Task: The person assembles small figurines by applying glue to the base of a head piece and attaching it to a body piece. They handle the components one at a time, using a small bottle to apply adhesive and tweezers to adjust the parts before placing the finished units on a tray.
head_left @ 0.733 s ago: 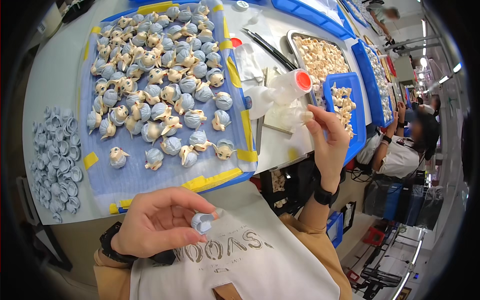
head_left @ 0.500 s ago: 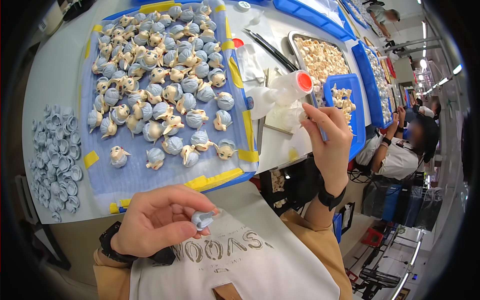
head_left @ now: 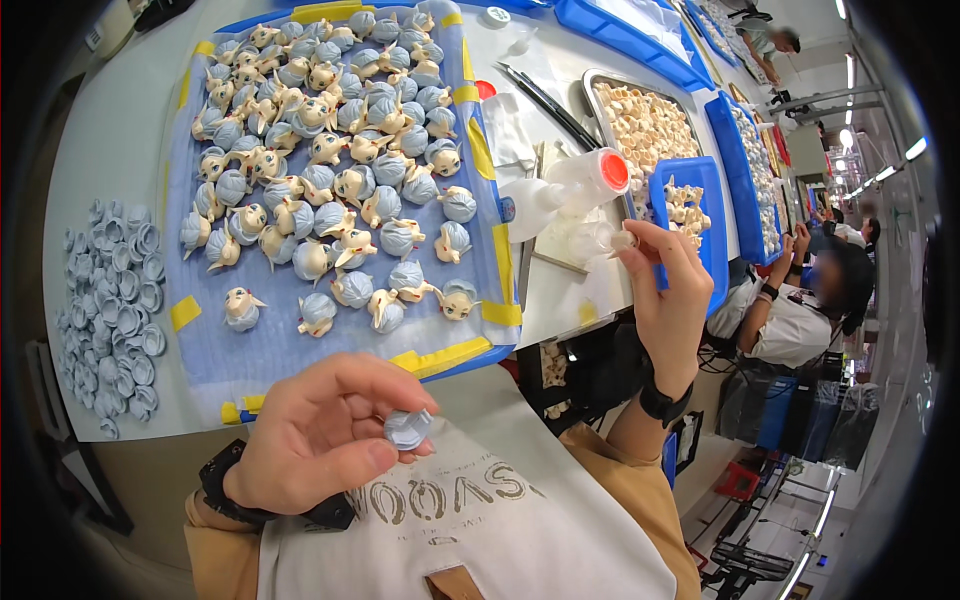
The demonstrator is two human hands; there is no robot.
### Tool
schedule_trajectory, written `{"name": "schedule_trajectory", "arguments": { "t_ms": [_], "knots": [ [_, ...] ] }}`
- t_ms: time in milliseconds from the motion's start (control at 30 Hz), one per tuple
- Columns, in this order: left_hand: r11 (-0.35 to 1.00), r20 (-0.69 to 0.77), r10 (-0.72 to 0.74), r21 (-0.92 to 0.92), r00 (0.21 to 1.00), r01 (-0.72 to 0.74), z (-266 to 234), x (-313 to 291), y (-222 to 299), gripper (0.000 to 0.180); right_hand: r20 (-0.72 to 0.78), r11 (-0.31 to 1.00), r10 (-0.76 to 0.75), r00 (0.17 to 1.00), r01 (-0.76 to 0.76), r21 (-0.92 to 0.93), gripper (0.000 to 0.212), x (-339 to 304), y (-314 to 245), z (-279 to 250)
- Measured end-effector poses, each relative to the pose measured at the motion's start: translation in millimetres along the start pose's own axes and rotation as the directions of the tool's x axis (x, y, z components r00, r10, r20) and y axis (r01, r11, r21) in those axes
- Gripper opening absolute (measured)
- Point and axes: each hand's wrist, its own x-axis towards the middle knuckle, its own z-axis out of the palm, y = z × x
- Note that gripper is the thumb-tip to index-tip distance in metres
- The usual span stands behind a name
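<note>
My left hand is closed in a pinch around a small light-blue hair piece, low in front of the apron. Out to the right, the thumb and fingers of my right hand pinch a small pale translucent piece, cap-like in shape. It sits right by the mouth of a small clear bottle; whether the two touch I cannot tell. Beyond my left hand, a cloth-lined blue tray carries many doll heads with pointed ears and blue hair. Loose blue hair pieces are heaped at the left.
A larger bottle with a red cap and a white bottle stand near my right hand. Behind are black pens, a metal tray of beige parts and a small blue bin. A co-worker sits at the right.
The hair piece has turned in my left fingers and shows a broader side. My right hand has shifted slightly right and down, still pinching near the clear bottle. The view has moved a little.
</note>
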Motion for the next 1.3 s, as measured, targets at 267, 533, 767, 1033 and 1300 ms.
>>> {"name": "schedule_trajectory", "arguments": {
  "t_ms": [267, 533, 767, 1033, 1300],
  "knots": [
    [0.997, 0.018, -0.078, -0.002, 0.997, 0.078, -0.3, 0.1, 4.4, 0.036, -0.031, 0.998, 0.047, 0.998, -0.046, 0.039, 0.018, -6.3, 6.8, 1.2],
    [1.0, -0.116, 0.014, -0.02, 0.993, -0.017, 9.5, 2.4, -2.0, 0.032, -0.041, 0.992, 0.073, 0.996, -0.069, 0.105, 0.017, -8.4, 4.7, 2.1],
    [0.998, -0.054, -0.015, -0.055, 0.998, 0.012, 5.4, 7.0, 0.0, 0.042, -0.102, 0.667, -0.311, 0.945, 0.294, 0.685, 0.033, -26.7, -72.2, 1.5],
    [0.998, -0.112, -0.059, -0.011, 0.992, 0.058, 5.9, 3.7, 2.5, 0.033, -0.184, 0.622, -0.474, 0.861, 0.476, 0.622, 0.035, -24.8, -98.6, 20.3],
    [0.99, -0.145, -0.119, 0.055, 0.982, 0.128, 0.8, -1.2, 2.8, 0.023, -0.15, 0.633, -0.587, 0.796, 0.566, 0.528, 0.035, -23.3, -98.7, 33.0]
  ]
}}
